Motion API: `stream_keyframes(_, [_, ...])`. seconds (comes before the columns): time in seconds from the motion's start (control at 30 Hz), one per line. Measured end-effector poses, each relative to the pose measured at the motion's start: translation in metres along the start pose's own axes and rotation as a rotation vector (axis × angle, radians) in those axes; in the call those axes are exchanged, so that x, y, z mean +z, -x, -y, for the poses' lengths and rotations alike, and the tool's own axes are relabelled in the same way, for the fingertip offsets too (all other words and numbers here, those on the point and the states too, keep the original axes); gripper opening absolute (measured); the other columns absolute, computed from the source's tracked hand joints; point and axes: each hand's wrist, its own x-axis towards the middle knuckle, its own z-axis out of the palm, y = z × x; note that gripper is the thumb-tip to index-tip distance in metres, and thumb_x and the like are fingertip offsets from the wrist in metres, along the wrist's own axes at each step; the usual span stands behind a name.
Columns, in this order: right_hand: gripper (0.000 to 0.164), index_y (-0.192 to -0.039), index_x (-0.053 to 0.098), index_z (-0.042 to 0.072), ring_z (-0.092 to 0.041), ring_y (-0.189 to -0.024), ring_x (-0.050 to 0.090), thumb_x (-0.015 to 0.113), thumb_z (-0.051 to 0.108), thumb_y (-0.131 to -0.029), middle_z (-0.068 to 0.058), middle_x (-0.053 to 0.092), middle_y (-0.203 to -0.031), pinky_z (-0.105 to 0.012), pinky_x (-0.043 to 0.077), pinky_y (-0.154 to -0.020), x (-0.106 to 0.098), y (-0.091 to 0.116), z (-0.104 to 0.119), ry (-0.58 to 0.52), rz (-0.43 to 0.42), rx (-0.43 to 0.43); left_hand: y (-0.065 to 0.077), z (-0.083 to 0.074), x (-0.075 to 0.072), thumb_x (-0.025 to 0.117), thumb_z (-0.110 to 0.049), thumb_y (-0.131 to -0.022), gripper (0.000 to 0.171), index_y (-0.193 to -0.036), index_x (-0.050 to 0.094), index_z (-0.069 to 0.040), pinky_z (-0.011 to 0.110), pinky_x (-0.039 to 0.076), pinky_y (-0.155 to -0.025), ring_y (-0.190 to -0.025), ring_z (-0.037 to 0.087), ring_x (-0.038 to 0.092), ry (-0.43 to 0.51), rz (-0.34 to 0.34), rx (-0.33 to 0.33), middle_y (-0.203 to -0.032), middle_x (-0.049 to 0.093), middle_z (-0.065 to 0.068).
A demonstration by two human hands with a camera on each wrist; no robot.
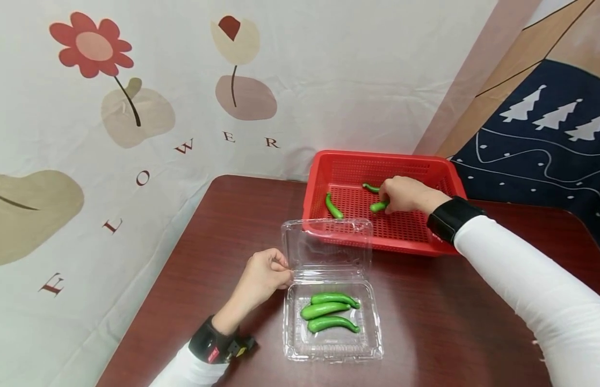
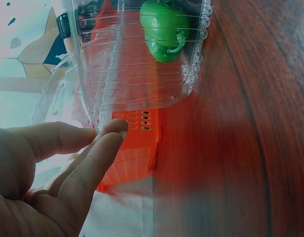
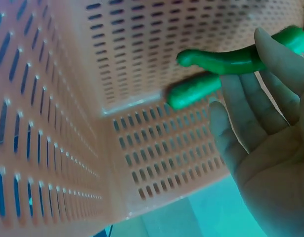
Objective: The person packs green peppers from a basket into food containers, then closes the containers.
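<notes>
My right hand [image 1: 403,194] is down inside the red plastic basket [image 1: 384,157], pinching a green pepper [image 3: 231,61] between thumb and fingers. In the head view part of this pepper [image 1: 378,207] shows beside the fingertips. Another pepper [image 1: 333,207] lies at the basket's left, and one [image 1: 370,188] near its back is partly covered by the hand. My left hand [image 1: 265,275] pinches the hinge side of a clear plastic clamshell box [image 1: 331,352], whose lid [image 1: 326,244] stands raised. Three green peppers [image 1: 326,310] lie side by side in its lower half.
The brown table [image 1: 217,220] carries both the box and the basket. The raised lid overlaps the basket's front rim in the head view. A printed cloth [image 1: 367,80] hangs behind the table. Black bands [image 1: 454,217] circle both wrists.
</notes>
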Motion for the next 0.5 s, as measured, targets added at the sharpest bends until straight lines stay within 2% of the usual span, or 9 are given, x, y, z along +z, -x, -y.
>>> stream_keyframes(0.17, [0.019,-0.101,0.077,0.008,-0.026,-0.081,0.059,0.086,0.007,-0.085,-0.006,0.071,-0.089,-0.042,0.056,-0.076,-0.012,0.007,0.002,-0.044,-0.08,0.017,0.0,0.001,-0.001,0.069,0.013,-0.079,0.016,-0.084,0.059,0.001,0.032,0.065,-0.06,-0.064,0.015,0.07,0.0,0.005,0.0,-0.076,0.076,0.014])
stream_keyframes(0.37, [0.017,-0.102,0.077,0.009,-0.022,-0.076,0.06,0.085,0.008,-0.086,-0.005,0.071,-0.087,-0.036,0.055,-0.068,-0.026,0.022,0.005,-0.091,-0.16,0.018,0.0,0.001,-0.002,0.069,0.013,-0.08,0.016,-0.084,0.059,0.001,0.031,0.064,-0.06,-0.064,0.015,0.07,-0.012,0.001,0.008,-0.076,0.076,0.014])
stream_keyframes(0.5, [0.018,-0.105,0.078,0.008,-0.022,-0.079,0.062,0.083,0.008,-0.088,-0.005,0.073,-0.091,-0.039,0.057,-0.073,-0.035,0.032,0.008,-0.104,-0.232,-0.009,0.0,0.0,-0.002,0.069,0.013,-0.08,0.016,-0.084,0.06,0.001,0.031,0.065,-0.06,-0.065,0.016,0.071,-0.01,-0.006,0.004,-0.077,0.076,0.014])
